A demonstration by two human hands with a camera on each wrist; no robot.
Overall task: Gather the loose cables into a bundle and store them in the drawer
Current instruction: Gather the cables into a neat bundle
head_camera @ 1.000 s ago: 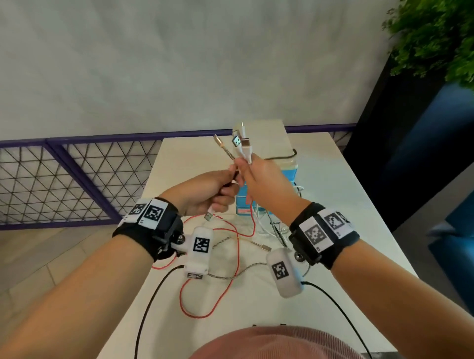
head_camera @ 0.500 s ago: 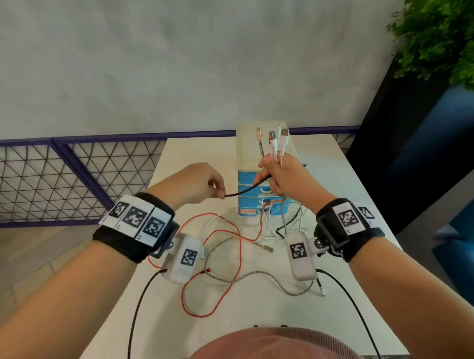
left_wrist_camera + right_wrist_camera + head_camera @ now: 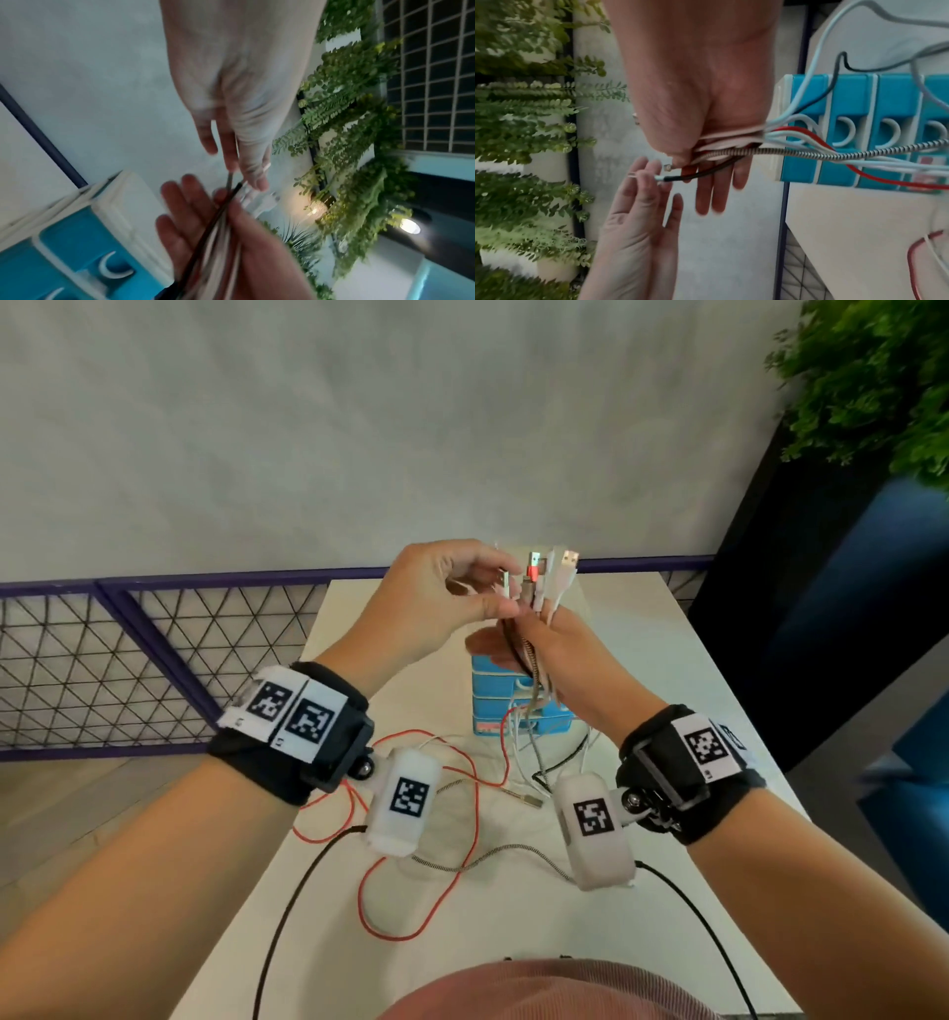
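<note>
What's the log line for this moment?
phase: gathering | right hand: grips cable bundle, plugs up | left hand: pinches black cable plug beside bundle | drawers: shut

Just beside the blue drawer unit, the right hand clamps a bundle of cables under its thumb, with its fingers stretched out flat. White strands, a red cable and a braided cable run from the bundle across the drawer unit's front. 1 black cable pokes out on the side away from the drawer unit, and the left hand pinches its silver tip. The drawer unit stands on a white bench.
</note>
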